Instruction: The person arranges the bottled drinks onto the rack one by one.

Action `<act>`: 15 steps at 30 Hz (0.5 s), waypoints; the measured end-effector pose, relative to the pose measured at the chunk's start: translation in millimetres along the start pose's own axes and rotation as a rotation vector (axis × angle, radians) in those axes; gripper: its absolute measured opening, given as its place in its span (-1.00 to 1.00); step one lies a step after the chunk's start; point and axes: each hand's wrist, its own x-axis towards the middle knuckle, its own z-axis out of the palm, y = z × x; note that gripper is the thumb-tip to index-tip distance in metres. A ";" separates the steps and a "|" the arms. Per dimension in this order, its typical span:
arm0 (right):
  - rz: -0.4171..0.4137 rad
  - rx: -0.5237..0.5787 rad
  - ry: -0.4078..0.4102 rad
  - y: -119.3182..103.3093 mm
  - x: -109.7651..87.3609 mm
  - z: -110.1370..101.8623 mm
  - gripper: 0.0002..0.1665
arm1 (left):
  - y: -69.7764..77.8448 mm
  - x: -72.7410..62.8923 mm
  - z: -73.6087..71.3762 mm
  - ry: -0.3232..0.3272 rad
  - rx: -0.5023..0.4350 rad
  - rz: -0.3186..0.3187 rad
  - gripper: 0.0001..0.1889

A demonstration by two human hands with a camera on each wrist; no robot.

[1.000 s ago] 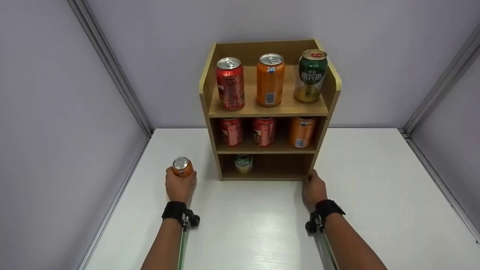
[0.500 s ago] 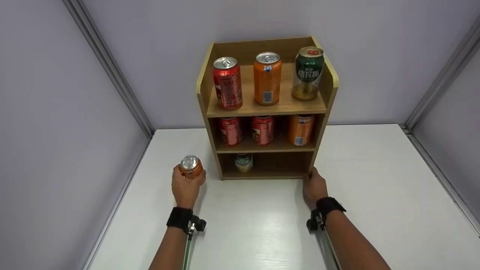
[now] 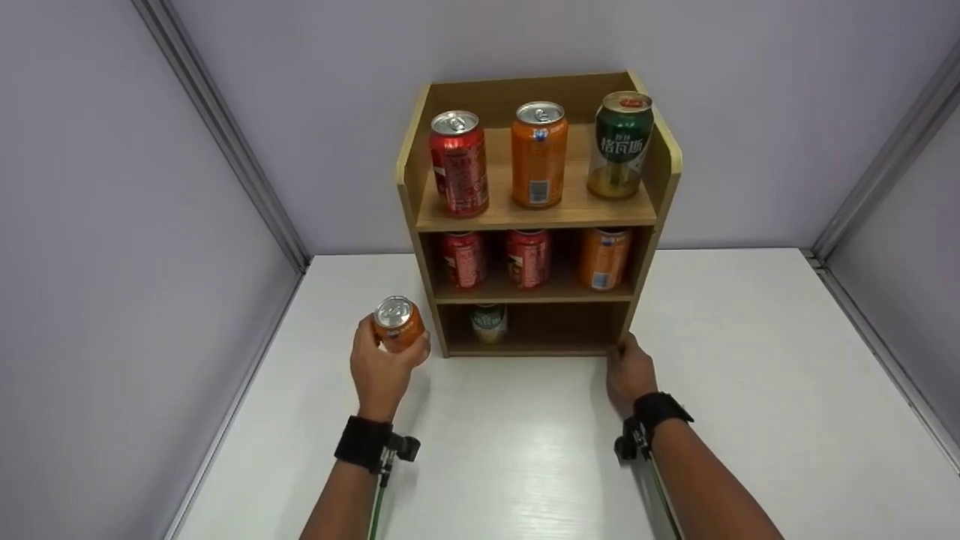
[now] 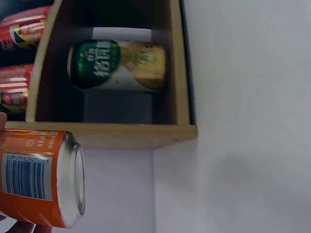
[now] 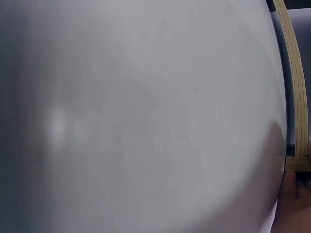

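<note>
In the head view my left hand (image 3: 384, 371) grips an orange drink can (image 3: 399, 322), raised off the table beside the shelf's lower left side. The left wrist view shows that can (image 4: 34, 177) with its barcode and metal end, close to the shelf's wooden side edge. My right hand (image 3: 630, 375) holds the small wooden shelf (image 3: 536, 299) at its lower right corner; its fingers are partly hidden. A green and gold can (image 3: 490, 324) stands at the left of the bottom tier, and appears larger in the left wrist view.
On the top tier stand a red can (image 3: 460, 172), an orange can (image 3: 538, 165) and a green can (image 3: 622, 146). The middle tier holds two red cans (image 3: 529, 259) and an orange can (image 3: 604, 259). Grey walls (image 3: 187, 300) enclose the white table (image 3: 750, 360).
My left hand has lifted the orange can and carried it right, toward the shelf. My right hand stays at the shelf's corner. The head view has shifted slightly.
</note>
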 end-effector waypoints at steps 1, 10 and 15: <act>-0.006 -0.003 0.005 0.0 -0.1 0.0 -0.43 | 4.4 -0.8 0.1 0.003 -0.002 0.021 -0.16; -0.020 -0.016 0.017 3.2 -0.2 1.8 -0.46 | 42.5 -8.9 3.1 -0.020 -0.037 0.144 -0.16; -0.013 -0.035 -0.013 2.7 2.1 -0.2 -0.41 | 60.1 -13.2 9.5 -0.033 -0.039 0.229 -0.17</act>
